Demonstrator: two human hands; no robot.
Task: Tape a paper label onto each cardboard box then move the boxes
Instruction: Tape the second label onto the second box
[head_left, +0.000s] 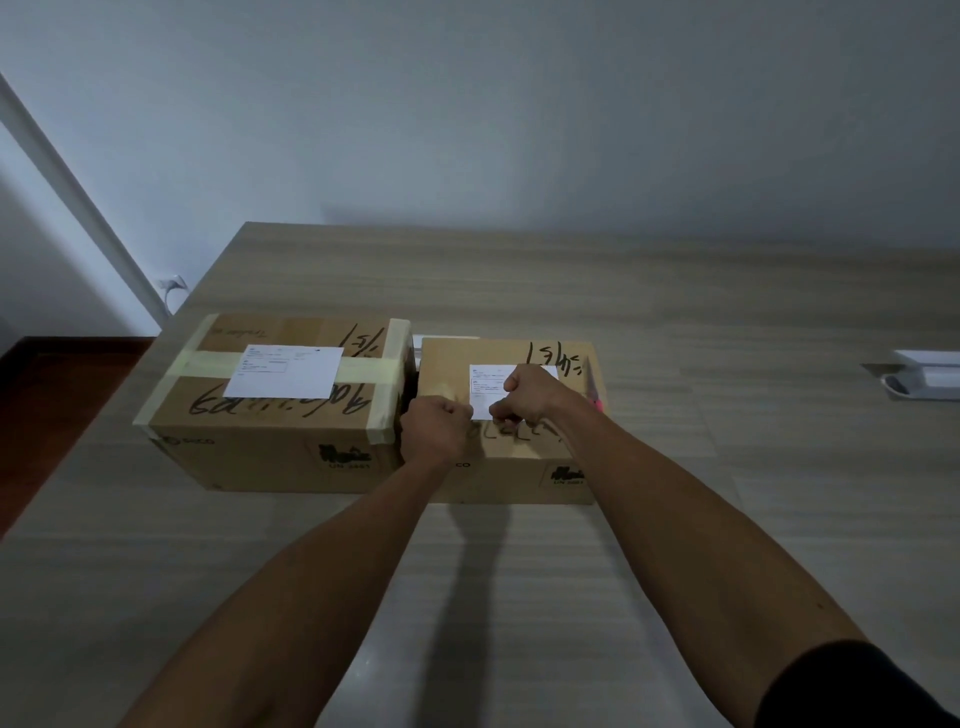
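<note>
Both hands curled, left (439, 428) and right (524, 397), seemingly pinching label (485, 392) on right box (519, 467)

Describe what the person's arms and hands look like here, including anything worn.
Both forearms are bare up to the elbow region. The left hand and right hand show no gloves, rings, watch or wristbands. A dark, apparently black sleeve covers the right upper arm at the bottom right corner. No sleeve shows on the left arm.
</note>
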